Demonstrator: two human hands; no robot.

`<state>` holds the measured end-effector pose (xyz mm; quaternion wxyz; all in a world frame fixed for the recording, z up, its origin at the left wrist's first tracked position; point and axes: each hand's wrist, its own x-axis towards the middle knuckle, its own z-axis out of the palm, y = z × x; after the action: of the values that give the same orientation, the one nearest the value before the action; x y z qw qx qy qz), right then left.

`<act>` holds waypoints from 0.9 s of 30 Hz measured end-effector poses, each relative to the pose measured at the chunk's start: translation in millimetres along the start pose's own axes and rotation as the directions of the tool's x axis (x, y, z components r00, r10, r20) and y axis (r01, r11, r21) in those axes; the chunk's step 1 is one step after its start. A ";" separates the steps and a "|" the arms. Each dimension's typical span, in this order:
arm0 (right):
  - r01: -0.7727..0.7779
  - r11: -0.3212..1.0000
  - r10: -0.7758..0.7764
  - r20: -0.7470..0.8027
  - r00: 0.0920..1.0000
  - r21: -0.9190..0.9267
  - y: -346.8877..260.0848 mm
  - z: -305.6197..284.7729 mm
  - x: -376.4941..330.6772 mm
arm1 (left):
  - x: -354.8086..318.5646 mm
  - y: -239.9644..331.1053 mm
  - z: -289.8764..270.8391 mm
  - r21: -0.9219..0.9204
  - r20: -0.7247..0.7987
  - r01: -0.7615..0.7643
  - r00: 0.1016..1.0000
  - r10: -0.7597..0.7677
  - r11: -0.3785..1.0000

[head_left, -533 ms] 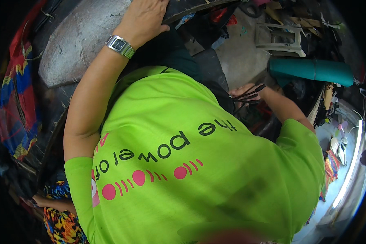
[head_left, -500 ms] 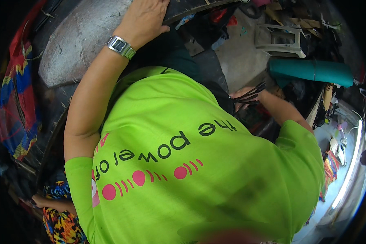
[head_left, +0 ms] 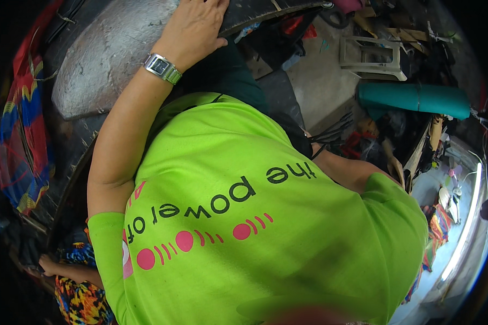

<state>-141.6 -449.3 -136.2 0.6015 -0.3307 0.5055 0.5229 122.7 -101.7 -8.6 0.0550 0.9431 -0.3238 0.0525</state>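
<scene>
My left hand [head_left: 196, 30] lies on a dark board or table [head_left: 252, 13], near a large rough grey slab [head_left: 103, 59]. Its thumb is spread from the fingers, whose tips run out at the upper edge; a metal watch [head_left: 160, 66] is on that wrist. On the other side, my right hand [head_left: 319, 153] is close against my waist, beside a bundle of thin black strips [head_left: 333, 132]. The strips are blurred. My bright green shirt [head_left: 228, 211] and the strips cover most of that hand, so its grip cannot be made out.
At the right lies a rolled teal sheet [head_left: 417, 99], with a pale plastic stool [head_left: 374, 57] beyond it. Scraps and bags [head_left: 363, 135] clutter the floor below. Another person's hand [head_left: 49, 265] shows at lower left, beside colourful patterned clothing. A red and blue cloth [head_left: 24, 146] hangs farther left.
My right hand has drawn in toward my waist and lower in the picture, becoming largely hidden. The black strips have dipped a little and blurred. My left hand stays nearly still.
</scene>
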 end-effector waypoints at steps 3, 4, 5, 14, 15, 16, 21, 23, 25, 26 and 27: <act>0.011 1.000 -0.011 0.005 1.000 0.013 0.8 2.4 -1.0 | -1.2 0.1 -0.6 0.000 0.001 0.003 1.000 -0.003 1.000; 0.013 1.000 -0.013 0.009 1.000 0.021 1.2 2.7 -1.6 | -2.1 0.7 -1.2 0.007 -0.004 -0.001 1.000 0.001 1.000; 0.019 1.000 -0.019 0.007 1.000 0.023 1.1 2.6 -2.2 | -2.4 1.2 -2.0 0.012 -0.006 -0.002 1.000 0.002 1.000; 0.058 0.996 -0.059 0.011 0.998 0.073 3.8 5.4 -5.2 | -0.5 -1.1 1.5 -0.019 -0.012 -0.001 1.000 0.001 1.000; 0.062 0.995 -0.063 0.012 0.998 0.076 2.7 6.0 -6.3 | -0.9 -1.0 3.3 -0.016 -0.011 0.001 1.000 -0.001 1.000; 0.067 0.994 -0.068 0.015 0.998 0.084 1.6 7.5 -6.7 | -1.1 -1.4 5.4 -0.011 -0.010 0.003 1.000 -0.003 1.000; 0.095 0.990 -0.099 0.034 0.995 0.105 -0.8 10.4 -5.9 | 1.6 -0.3 21.4 0.084 -0.109 0.023 0.994 -0.013 0.996; 0.105 0.987 -0.113 0.056 0.992 0.123 0.9 1.7 -3.4 | 2.2 -2.3 25.6 0.103 -0.128 0.037 0.991 -0.024 0.994; 0.121 0.984 -0.132 0.078 0.988 0.128 -3.6 -15.4 -4.5 | 3.1 -1.3 26.6 0.096 -0.083 0.047 0.996 -0.039 0.994; 0.161 0.984 -0.164 0.030 0.986 0.081 -12.2 -28.1 -10.7 | 3.2 -1.5 26.2 0.070 -0.078 0.047 0.996 -0.042 0.996; 0.208 0.978 -0.208 -0.012 0.978 -0.010 -24.4 -41.2 -20.0 | 2.6 -0.9 25.6 0.067 -0.081 0.041 0.996 -0.036 0.997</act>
<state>-127.7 -499.2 -131.4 0.6482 -0.3879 0.4695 0.4571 126.9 -106.1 -33.5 0.0363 0.9476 -0.3011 0.1001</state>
